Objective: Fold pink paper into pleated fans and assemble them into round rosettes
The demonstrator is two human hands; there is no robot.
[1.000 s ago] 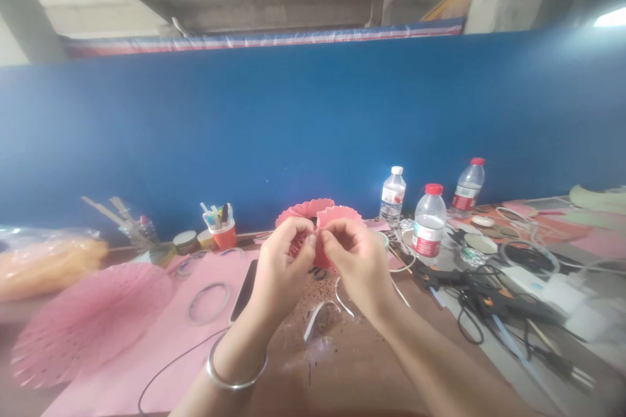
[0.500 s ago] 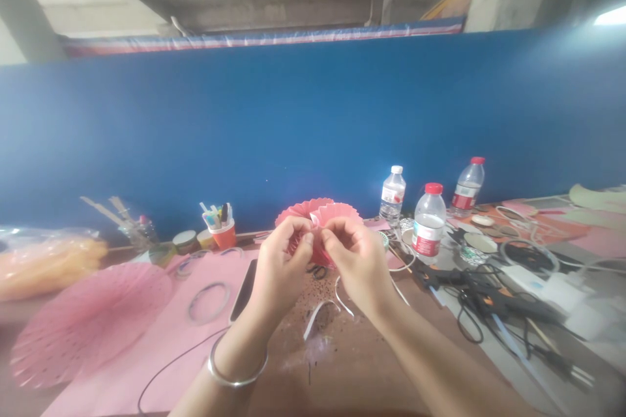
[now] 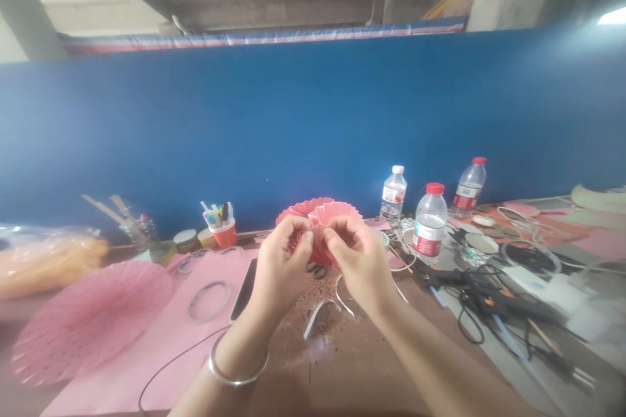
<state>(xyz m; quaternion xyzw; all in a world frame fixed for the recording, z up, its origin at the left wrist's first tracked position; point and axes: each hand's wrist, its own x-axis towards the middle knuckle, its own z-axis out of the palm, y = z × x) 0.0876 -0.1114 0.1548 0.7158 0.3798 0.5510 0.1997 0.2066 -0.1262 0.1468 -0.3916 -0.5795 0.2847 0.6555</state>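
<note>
Pink pleats [image 3: 337,211] have spread behind the fingers [image 3: 304,247].

1 head-worn view, facing forward and slightly down, close behind hands [image 3: 283,264], toward blue partition [image 3: 313,117].

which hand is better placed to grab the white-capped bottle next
Probably the right hand: the bottle stands beyond it to the right, farther from the left hand. Both pinch pleated pink paper.

- Near worktop [image 3: 313,388] is left free between forearms [image 3: 430,352].
- Left hand [image 3: 282,267] is flanked by a phone [image 3: 243,292].
- Right side is obstructed by bottles [image 3: 430,228], black tools [image 3: 516,306].
</note>
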